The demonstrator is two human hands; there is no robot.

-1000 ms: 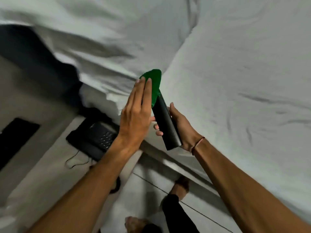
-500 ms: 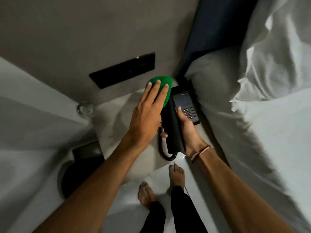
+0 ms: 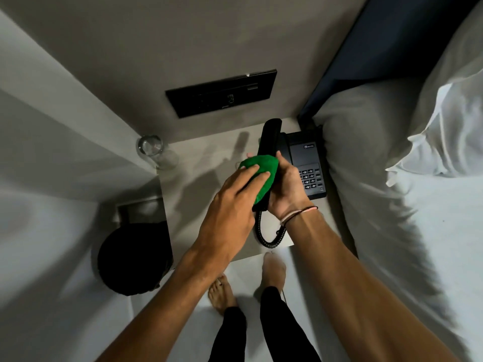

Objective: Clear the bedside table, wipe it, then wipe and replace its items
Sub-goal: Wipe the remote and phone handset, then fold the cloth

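Green wiping cloth [image 3: 262, 176] slid down black handset [image 3: 269, 142] since earlier: left hand [image 3: 232, 202] presses it, right hand [image 3: 286, 189] grips handset steady over tabletop's [image 3: 198, 205] right edge.

The room is dim and cool-toned, with colours muted except the vivid green cloth [image 3: 261, 176]. Light falls from above and behind the person, throwing soft shadows of the arms across the table [image 3: 198, 184] toward the wall. The bin [image 3: 133, 259] is a featureless black mass. The bedding [image 3: 431, 178] at right is brightest, slightly washed out. Wide-angle distortion bends the walls, and the edges look smeared and soft.
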